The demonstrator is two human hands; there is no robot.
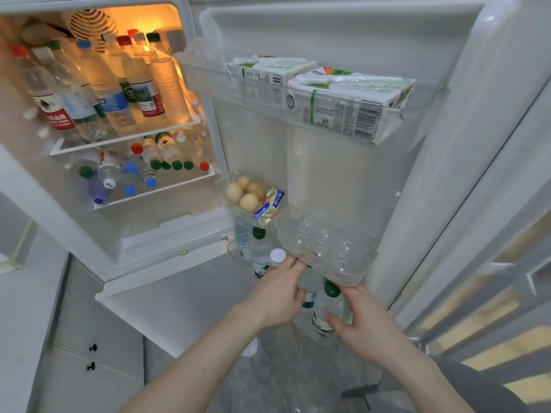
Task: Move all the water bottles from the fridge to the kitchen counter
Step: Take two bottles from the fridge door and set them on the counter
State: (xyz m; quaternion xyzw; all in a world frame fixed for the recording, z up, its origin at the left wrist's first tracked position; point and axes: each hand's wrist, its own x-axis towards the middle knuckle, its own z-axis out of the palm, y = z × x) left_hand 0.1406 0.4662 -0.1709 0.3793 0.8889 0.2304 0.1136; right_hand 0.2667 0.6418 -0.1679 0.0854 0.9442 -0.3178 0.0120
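Observation:
The fridge stands open. Several water bottles (98, 87) stand on its upper shelf, and several more (140, 168) lie on the shelf below, caps toward me. In the lowest door bin, under a clear egg tray (328, 248), stand more bottles. My right hand (360, 323) grips a green-capped bottle (326, 308) there. My left hand (277, 293) curls round a bottle (310, 286) beside it, whose top is hidden by the tray. Further left in the bin are a green-capped bottle (260, 248) and a white-capped one (278, 255).
Two milk cartons (343, 96) lie in the top door shelf. A small door bin (253, 198) holds eggs and butter packs. The open door (477, 144) stands to the right. White cabinet drawers (95, 347) are at lower left.

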